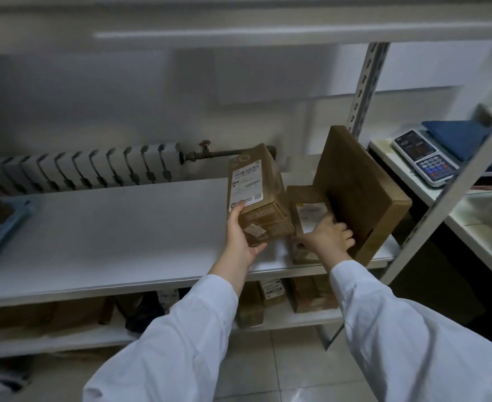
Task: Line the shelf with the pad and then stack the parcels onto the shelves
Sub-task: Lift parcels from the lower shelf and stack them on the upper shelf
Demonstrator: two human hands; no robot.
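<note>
Blue tray (pixel 4 227) is seen at far left on the shelf (pixel 123 290), partly cut off by the frame edge. Radiator (pixel 79 166) is mounted on the wall behind the shelf, with a pipe (pixel 210 153) running off to the right.

White pad (pixel 108 233) is laid over the shelf top, from near the tray across to the right end. Its left and middle stretch is bare.

Left hand (pixel 240 239) is closed around the near lower end of the labelled box (pixel 256 195), thumb on the label face, fingers underneath. The box is tilted, top leaning away and left, right of the pad's centre. Whether its bottom touches the pad cannot be told.

Small box (pixel 305 210) is placed just right of it, touching or nearly touching. Right hand (pixel 326 239) is clamped on the small box: fingers curled over its right edge, thumb across the near face.

Flat box (pixel 355 190) is stood on edge at the right end of the pad, leaning right towards the post (pixel 363 88), just beside the small box. The right hand's fingers are wedged between the two.

More parcels (pixel 273 294) are seen on the lower shelf (pixel 65 340), dim and blurred.

A scale (pixel 424 158) is set on the next rack over, far right. White sleeves cover both arms.
</note>
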